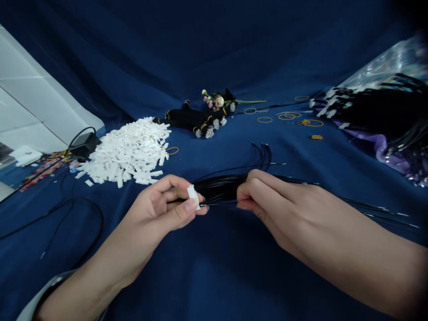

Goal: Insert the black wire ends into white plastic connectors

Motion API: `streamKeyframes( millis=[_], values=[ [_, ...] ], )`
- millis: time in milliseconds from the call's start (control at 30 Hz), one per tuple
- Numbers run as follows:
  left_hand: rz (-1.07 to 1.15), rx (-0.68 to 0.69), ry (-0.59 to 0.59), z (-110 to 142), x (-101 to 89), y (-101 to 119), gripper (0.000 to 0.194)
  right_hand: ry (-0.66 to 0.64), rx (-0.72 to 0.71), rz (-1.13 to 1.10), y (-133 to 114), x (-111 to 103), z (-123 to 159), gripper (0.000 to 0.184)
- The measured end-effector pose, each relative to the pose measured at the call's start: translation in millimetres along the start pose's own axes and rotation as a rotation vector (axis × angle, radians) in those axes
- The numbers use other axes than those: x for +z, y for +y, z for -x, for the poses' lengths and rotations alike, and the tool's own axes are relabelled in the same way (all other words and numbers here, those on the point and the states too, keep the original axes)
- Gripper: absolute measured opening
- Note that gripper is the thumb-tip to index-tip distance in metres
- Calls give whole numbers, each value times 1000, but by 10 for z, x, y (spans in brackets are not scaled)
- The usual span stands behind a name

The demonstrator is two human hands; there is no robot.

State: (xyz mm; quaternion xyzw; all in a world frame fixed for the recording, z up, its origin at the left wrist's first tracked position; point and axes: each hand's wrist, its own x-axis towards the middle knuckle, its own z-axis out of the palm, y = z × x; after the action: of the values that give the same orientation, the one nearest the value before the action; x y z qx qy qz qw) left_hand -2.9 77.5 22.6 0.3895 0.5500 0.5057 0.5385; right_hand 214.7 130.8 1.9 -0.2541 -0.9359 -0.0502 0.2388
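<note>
A small white plastic piece (pixel 193 197) is pinched between the thumb and fingers of the left hand (pixel 163 205), which is closed around it, and the near end of a bundle of thin black strands (pixel 220 187) is brought up against that piece. Whether the strands pass through it or merely touch it cannot be told, since the fingers hide the join. The bundle is gripped just beside the piece by the right hand (pixel 277 200), whose fingers are curled closed over it. Its long ends are left to trail out to the right across a blue cloth (pixel 214 276), and a few loose loops of strand (pixel 262 156) are seen rising behind the hands. Beyond the left hand, a large pile of white plastic pieces (pixel 127 151) is heaped on the cloth, with a coiled black cable (pixel 73 209) lying nearer by. Farther off, black bundles with silver tips (pixel 190 120) and an artificial flower sprig (pixel 217 100) are laid out, and yellow rubber bands (pixel 264 119) are scattered to their right. A mass of black strands with white pieces (pixel 374 107) is heaped at the right, on a purple sheet (pixel 384 149).
</note>
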Motion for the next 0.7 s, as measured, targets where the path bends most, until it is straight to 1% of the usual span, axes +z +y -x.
streamKeyframes(
  millis=[100, 200, 367, 533, 600, 700],
  values=[
    [-21, 4, 2, -10, -11, -5, 12, 18, 8, -13, -28, -8, -38, 18],
    [-15, 19, -16, -18, -14, -12, 12, 32, 13, -17, -51, -9, -55, 15],
    [-9, 2, 38, -11, 15, -19, 12, 20, 15, -7, -72, -23, -49, 14],
    [-23, -1, 58, 14, 65, -23, 12, 20, 16, -34, -90, -5, -42, 14],
    [-1, -8, 67, 30, 92, -27, 12, 31, -16, -40, -96, 16, -38, 12],
    [24, -24, 68, 50, 122, -43, 12, 70, -107, -28, -103, 41, -41, 13]
  ],
)
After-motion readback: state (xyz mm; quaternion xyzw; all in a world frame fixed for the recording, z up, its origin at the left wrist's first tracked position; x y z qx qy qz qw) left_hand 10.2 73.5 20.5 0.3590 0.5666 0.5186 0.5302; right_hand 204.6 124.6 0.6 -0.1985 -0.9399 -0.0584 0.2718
